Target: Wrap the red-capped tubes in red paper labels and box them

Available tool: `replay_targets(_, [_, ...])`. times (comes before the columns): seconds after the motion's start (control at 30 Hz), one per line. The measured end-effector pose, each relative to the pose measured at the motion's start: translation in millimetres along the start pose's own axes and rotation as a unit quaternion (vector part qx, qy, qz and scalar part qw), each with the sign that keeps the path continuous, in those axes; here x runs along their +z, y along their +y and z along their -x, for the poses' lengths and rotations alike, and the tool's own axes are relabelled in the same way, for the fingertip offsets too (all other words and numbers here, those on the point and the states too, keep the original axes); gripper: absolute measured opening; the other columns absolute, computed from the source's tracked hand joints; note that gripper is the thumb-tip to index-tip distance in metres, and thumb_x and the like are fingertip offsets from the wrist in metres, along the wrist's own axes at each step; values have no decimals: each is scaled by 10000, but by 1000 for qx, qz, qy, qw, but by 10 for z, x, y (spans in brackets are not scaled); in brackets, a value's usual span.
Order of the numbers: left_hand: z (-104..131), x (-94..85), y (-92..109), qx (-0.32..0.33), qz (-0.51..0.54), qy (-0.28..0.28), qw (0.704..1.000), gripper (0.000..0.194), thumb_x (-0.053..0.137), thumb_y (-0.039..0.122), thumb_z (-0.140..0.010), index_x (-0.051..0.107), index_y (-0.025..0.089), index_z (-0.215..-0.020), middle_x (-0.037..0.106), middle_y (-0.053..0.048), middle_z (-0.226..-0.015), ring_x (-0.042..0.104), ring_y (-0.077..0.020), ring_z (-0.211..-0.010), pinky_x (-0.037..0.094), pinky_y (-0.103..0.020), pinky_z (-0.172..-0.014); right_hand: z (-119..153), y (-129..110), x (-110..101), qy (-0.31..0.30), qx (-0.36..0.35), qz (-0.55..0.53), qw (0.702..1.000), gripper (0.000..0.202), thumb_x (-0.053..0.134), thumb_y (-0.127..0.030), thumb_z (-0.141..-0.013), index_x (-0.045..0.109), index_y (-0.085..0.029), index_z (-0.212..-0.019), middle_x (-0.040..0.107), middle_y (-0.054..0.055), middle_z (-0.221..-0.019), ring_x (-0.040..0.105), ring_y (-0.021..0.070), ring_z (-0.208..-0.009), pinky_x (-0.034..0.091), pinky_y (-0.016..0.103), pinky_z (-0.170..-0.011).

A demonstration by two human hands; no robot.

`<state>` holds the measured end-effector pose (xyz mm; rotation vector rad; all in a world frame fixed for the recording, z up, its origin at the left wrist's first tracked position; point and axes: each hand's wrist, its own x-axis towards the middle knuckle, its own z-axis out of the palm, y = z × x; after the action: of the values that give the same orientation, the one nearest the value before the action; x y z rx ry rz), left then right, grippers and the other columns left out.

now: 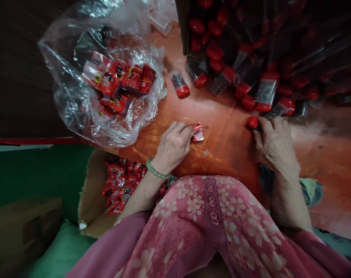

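Observation:
My left hand (pixel 175 144), with a green bead bracelet at the wrist, pinches a small red printed packet (pixel 197 132) just above the orange tabletop. My right hand (pixel 275 143) is at the near edge of a pile of clear containers with red caps. Its fingers are curled around a small red-capped container (pixel 253 122); the cap shows left of the fingers, and the rest is hidden by the hand. A clear container (pixel 179 83) with dark contents and a red end lies on the table beyond my left hand.
A clear plastic bag (pixel 126 129) holds several red printed packets (pixel 111 83) at the left. Below the table edge, a cardboard box (pixel 90 193) contains more red packets. Dark cloth (pixel 266 179) lies under my right forearm. Red-capped containers (pixel 266 92) heap up at the back right.

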<state>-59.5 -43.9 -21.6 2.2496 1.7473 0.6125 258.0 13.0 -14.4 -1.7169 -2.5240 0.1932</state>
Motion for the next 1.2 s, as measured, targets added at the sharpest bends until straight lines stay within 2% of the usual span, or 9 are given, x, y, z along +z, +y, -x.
replay_targets(0.1, [-36, -39, -28, -8, 27, 29, 999, 278, 555, 297, -1000, 738, 169, -834, 671, -54, -743, 574, -175, -716, 458, -311, -677, 13, -43, 52, 13, 17, -32, 999, 390, 470, -328, -1018, 675, -81, -1241, 654, 219, -1054, 577, 355, -1013, 500, 548, -912])
replay_targets(0.2, [-37, -80, -22, -29, 92, 63, 993, 218, 683, 307, -925, 720, 182, -751, 685, -10, -686, 588, -143, -654, 453, -285, -645, 27, -145, 47, 27, 15, -175, 984, 358, 497, -357, -1009, 686, -122, -1203, 663, 150, -1014, 619, 289, -936, 533, 479, -877])
replay_targets(0.33, [12, -134, 64, -29, 188, 112, 975, 173, 772, 296, -869, 732, 185, -743, 737, -2, -716, 628, -124, -643, 479, -267, -642, 34, -413, -101, 11, -6, -402, 916, 276, 586, -407, -979, 701, -227, -1153, 695, 64, -1004, 660, 230, -911, 547, 404, -868])
replay_targets(0.43, [60, -184, 151, -2, 218, 132, 967, 162, 788, 297, -862, 734, 188, -755, 751, -4, -738, 647, -118, -666, 497, -261, -656, 8, -616, -265, -22, -36, -483, 875, 232, 657, -397, -956, 730, -255, -1125, 714, 38, -981, 668, 211, -878, 545, 378, -847])
replay_targets(0.63, [118, -293, 267, 64, 204, 131, 968, 105, 746, 252, -904, 736, 194, -817, 748, 3, -753, 656, -103, -683, 512, -247, -661, -77, -778, -426, -91, -153, -500, 847, 237, 628, -341, -990, 747, -261, -1179, 741, 47, -993, 680, 193, -877, 551, 347, -819])
replay_targets(0.87, [174, -243, 249, 94, 191, 116, 970, 81, 721, 177, -906, 707, 175, -826, 733, -11, -757, 653, -114, -707, 522, -243, -670, -113, -734, -422, -172, -202, -426, 865, 288, 576, -335, -1021, 745, -209, -1217, 747, 77, -1036, 689, 181, -906, 551, 320, -850])
replay_targets(1.03, [218, -152, 266, 51, 231, 104, 966, 89, 757, 201, -886, 711, 161, -821, 741, -21, -764, 673, -119, -723, 543, -242, -694, -151, -674, -460, -166, -169, -393, 889, 296, 598, -372, -997, 758, -209, -1185, 745, 71, -979, 680, 197, -851, 545, 329, -800])
replay_targets(1.2, [214, -127, 282, 14, 314, 101, 944, 119, 827, 235, -827, 730, 167, -816, 758, -11, -772, 704, -114, -718, 552, -226, -678, -135, -661, -565, -179, -100, -455, 867, 247, 659, -394, -961, 772, -239, -1116, 750, 29, -921, 679, 185, -809, 538, 312, -766])
